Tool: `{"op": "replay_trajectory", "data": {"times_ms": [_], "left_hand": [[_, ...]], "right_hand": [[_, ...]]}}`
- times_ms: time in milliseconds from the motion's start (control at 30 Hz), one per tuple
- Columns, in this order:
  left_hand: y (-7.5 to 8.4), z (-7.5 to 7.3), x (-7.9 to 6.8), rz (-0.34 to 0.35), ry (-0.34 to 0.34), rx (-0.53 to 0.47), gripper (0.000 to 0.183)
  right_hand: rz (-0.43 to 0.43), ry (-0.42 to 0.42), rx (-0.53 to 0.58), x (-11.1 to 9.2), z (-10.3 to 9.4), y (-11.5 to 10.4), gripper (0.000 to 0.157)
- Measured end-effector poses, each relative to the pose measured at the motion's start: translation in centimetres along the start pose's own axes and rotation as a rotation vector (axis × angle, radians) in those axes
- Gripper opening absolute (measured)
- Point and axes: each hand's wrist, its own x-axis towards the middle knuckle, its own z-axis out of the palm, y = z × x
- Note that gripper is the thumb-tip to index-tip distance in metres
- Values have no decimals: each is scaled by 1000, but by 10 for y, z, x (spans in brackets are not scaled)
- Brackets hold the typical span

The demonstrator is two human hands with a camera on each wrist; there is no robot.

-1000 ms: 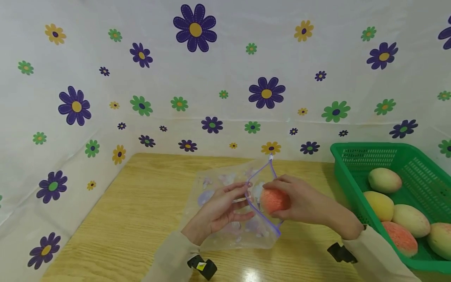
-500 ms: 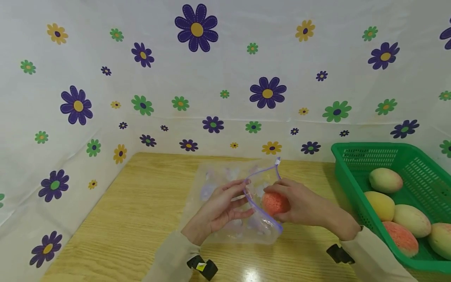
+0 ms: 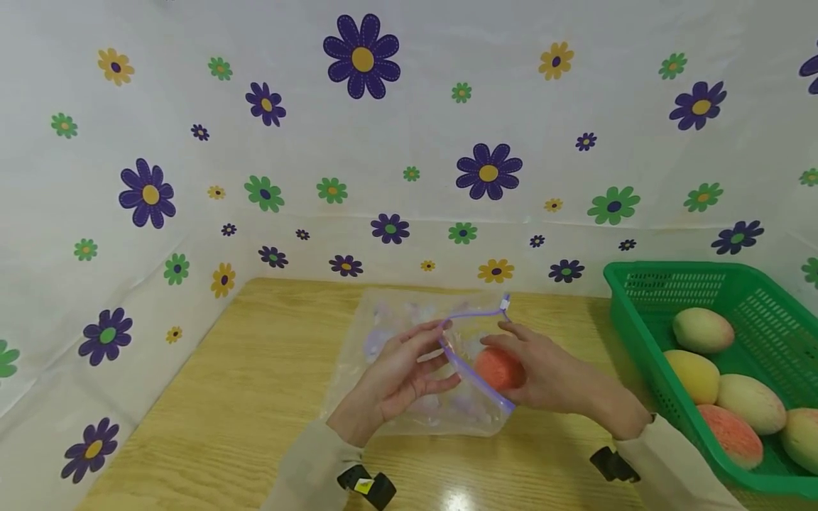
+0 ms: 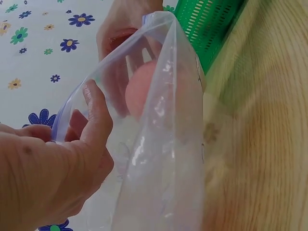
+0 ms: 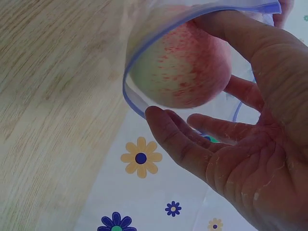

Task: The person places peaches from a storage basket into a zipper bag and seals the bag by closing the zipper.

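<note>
A clear zip bag (image 3: 441, 419) with a purple zip edge lies on the table, its mouth facing right. My left hand (image 3: 402, 383) pinches the near-left rim of that mouth between thumb and fingers, some fingers reaching inside as the left wrist view shows. In the mouth sits a peach (image 3: 498, 367), red on one side and pale green on the other (image 5: 180, 67). My right hand (image 3: 549, 369) is spread around the peach from the right. In the right wrist view its thumb overlaps the fruit, while gaps show between the other fingers and the peach.
To the right stands a green perforated basket (image 3: 645, 383) holding several fruits, among them a yellow one (image 3: 692, 376) and a red one (image 3: 730, 436). A white flowered cloth (image 3: 294, 156) rises behind and left of the wooden table (image 3: 255, 369).
The right hand's fingers have loosened and lifted off the peach, which sits slightly deeper in the bag mouth. The bag's slider end has shifted right and down; the left hand keeps its hold.
</note>
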Motion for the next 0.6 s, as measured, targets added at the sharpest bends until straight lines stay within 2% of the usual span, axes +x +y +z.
{"op": "replay_trajectory", "data": {"times_ms": [300, 600], "left_hand": [[10, 7, -6, 35, -17, -5, 44], [23, 13, -9, 55, -16, -10, 40]], "right_hand": [[15, 32, -22, 0, -8, -1, 73], [65, -14, -13, 3, -20, -8, 77]]}}
